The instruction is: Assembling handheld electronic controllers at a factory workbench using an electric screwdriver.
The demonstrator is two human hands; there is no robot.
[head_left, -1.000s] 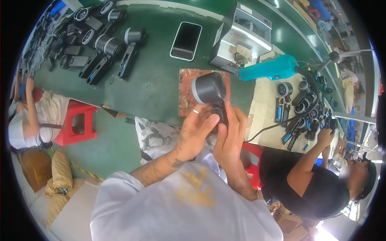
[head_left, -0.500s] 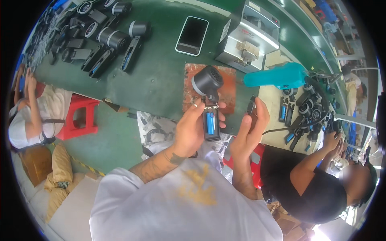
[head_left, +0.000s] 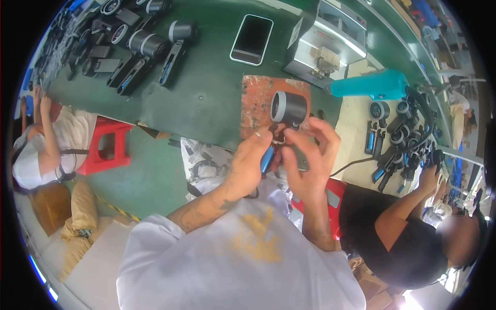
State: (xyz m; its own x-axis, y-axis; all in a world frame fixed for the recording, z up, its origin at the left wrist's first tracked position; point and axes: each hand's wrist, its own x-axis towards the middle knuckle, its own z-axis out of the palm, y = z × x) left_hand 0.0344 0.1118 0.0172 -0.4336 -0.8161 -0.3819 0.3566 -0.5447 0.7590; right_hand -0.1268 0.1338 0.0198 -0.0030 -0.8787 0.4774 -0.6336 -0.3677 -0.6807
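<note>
In front of my chest I hold a handheld device (head_left: 292,109) with a dark grey drum-shaped head and a light ring at its rim. Its opened handle shows a blue battery cell (head_left: 266,160), partly covered by my fingers. My left hand (head_left: 249,161) is closed round the handle from the left. From the right, the bent thumb and fingers of my right hand (head_left: 312,155) close on the neck just below the head. Any small part between those fingertips is hidden. An orange-red worn mat (head_left: 254,98) lies on the bench beneath the head.
A white-edged phone (head_left: 252,40) and a grey metal machine (head_left: 328,49) stand farther back. A teal power tool (head_left: 369,85) lies at right, beside several opened devices (head_left: 395,137). More devices (head_left: 147,44) crowd the far left. A co-worker in black (head_left: 392,232) sits close at right.
My right hand has moved left from beside the device onto its neck, bringing the small dark piece it held. The head has turned, its ringed rim now facing left.
</note>
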